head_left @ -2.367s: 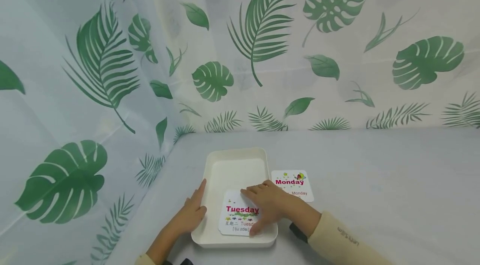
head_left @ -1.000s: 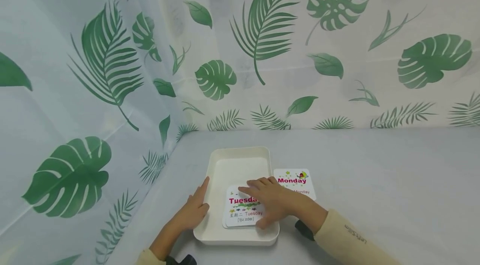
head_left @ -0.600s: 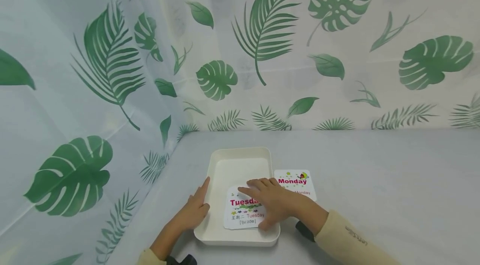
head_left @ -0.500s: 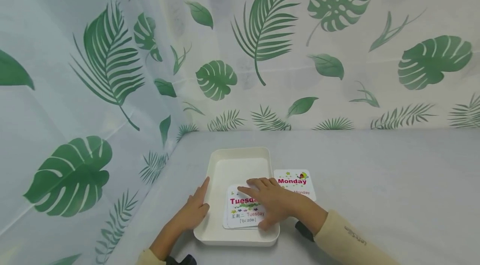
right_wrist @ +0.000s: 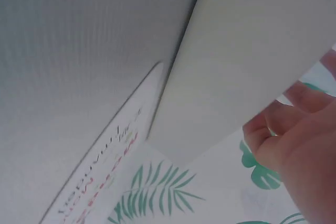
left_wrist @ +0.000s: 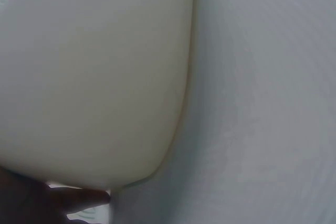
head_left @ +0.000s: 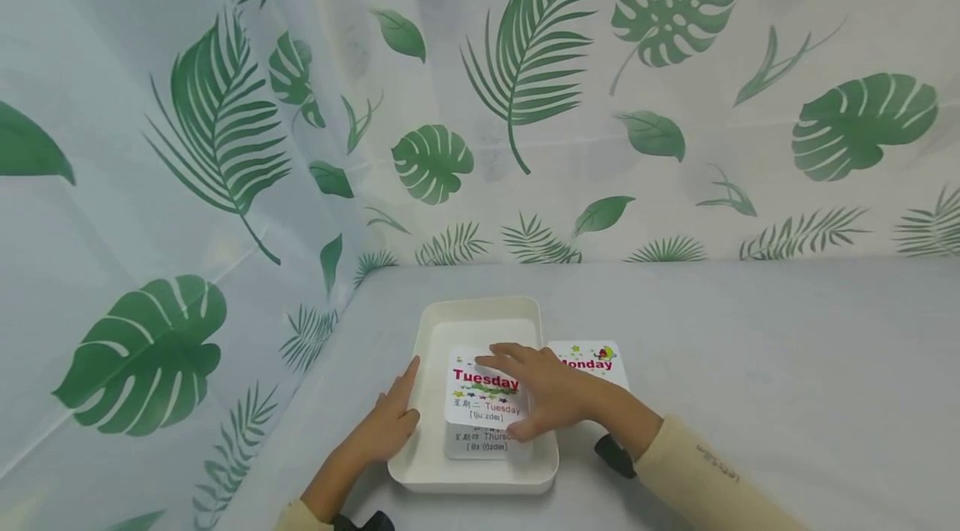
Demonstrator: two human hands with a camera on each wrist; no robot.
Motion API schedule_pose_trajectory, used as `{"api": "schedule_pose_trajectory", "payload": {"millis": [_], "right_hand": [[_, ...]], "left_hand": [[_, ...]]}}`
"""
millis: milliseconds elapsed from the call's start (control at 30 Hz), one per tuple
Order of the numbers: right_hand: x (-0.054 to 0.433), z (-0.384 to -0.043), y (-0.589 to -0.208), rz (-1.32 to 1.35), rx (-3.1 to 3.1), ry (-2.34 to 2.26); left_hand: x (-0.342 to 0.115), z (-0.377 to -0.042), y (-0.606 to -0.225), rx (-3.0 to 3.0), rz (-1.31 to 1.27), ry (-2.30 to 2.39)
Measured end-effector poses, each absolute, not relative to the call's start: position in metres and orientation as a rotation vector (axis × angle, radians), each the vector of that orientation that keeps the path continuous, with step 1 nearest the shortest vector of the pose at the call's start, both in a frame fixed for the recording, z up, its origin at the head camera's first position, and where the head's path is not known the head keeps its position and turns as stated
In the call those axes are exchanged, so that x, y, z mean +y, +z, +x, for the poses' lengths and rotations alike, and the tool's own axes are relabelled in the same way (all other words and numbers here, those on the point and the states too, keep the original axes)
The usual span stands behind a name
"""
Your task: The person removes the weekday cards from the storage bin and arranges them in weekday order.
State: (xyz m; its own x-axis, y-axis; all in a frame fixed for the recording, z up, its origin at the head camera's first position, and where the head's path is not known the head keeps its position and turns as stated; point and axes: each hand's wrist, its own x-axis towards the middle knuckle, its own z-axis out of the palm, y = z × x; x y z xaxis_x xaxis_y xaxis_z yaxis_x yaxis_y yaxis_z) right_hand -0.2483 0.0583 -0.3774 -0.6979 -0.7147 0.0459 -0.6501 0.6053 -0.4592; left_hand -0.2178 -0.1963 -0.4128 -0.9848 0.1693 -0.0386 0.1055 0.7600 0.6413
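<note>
One smooth tray (head_left: 477, 329) meets a straight-fingered left hand (head_left: 391, 424); the right (head_left: 550, 389) grips a round-cornered card (head_left: 480, 396).

White Tuesday card (head_left: 483, 389) overlapping Thursday card (head_left: 487, 444), seemingly raised.

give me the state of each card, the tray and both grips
Tray, open side up on the table
Thursday card, face up in the tray, upper part covered
Tuesday card, face up, over the Thursday card; lifted or resting unclear
Monday card, face up on the table, partly hidden
Right grip, curved, holding the Tuesday card
Left grip, extended along the tray's left rim
</note>
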Motion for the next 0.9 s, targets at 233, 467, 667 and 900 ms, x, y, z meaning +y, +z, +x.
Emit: {"api": "schedule_pose_trajectory", "payload": {"millis": [233, 467, 667, 900], "right_hand": [[0.069, -0.250, -0.369, -1.159, 2.679, -0.754], [0.065, -0.249, -0.373, -1.159, 2.609, -0.722], [0.059, -0.246, -0.379, -1.202, 2.636, -0.599], [0.055, -0.245, -0.383, -1.207, 2.659, -0.493]], "left_hand": [[-0.198, -0.217, -0.411, 2.847, 0.247, 1.048], [-0.200, -0.216, -0.412, 2.847, 0.247, 1.045], [-0.200, -0.215, -0.411, 2.854, 0.223, 1.041], [-0.198, -0.216, -0.411, 2.854, 0.256, 1.044]]}}
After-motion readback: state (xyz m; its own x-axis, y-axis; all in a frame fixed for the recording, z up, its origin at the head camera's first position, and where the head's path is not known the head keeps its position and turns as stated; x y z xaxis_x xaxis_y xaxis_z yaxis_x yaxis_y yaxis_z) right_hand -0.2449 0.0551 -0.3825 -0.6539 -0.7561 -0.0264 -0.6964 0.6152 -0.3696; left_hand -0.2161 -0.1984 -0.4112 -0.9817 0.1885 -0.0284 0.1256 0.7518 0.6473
